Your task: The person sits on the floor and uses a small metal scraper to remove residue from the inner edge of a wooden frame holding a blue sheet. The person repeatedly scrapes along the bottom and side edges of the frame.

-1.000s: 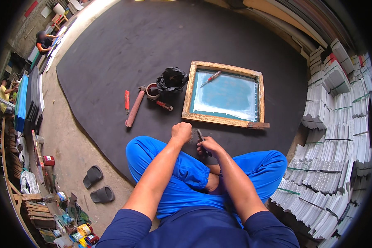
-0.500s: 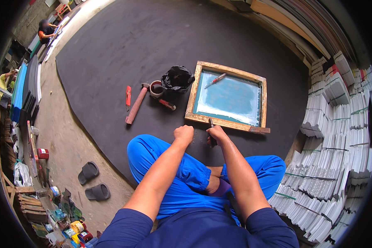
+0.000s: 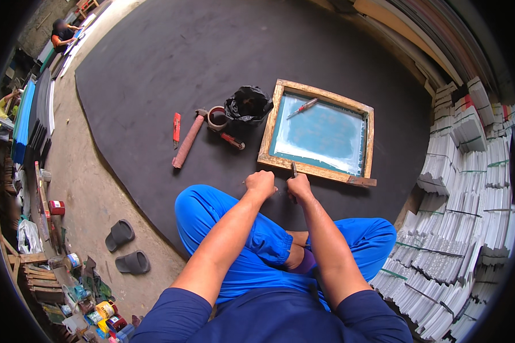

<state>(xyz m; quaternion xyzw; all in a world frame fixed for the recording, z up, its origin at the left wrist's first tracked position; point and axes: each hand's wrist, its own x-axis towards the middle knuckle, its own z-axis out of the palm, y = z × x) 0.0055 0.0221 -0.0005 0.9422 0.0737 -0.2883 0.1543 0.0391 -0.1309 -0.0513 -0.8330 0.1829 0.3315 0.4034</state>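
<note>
I sit cross-legged in blue trousers on a large dark mat (image 3: 154,74). My right hand (image 3: 299,187) grips a small dark-handled tool (image 3: 293,170) whose tip points at the near edge of a wooden screen frame (image 3: 317,169). The frame holds a pale blue-green mesh (image 3: 323,134), with a red-handled tool (image 3: 303,107) lying on it. My left hand (image 3: 261,184) is closed in a fist just left of the right one, close to the mat; whether it holds anything small I cannot tell.
Left of the frame lie a black plastic bag (image 3: 247,104), a tape roll (image 3: 217,117), a hammer (image 3: 187,142) and a red cutter (image 3: 177,127). Stacks of white sheets (image 3: 469,188) line the right. Two sandals (image 3: 126,248) sit on the concrete. A person (image 3: 63,31) sits far off.
My right hand with the tool has moved forward from over my knee to the frame's near edge. My left hand stays beside it. The view has tilted slightly.
</note>
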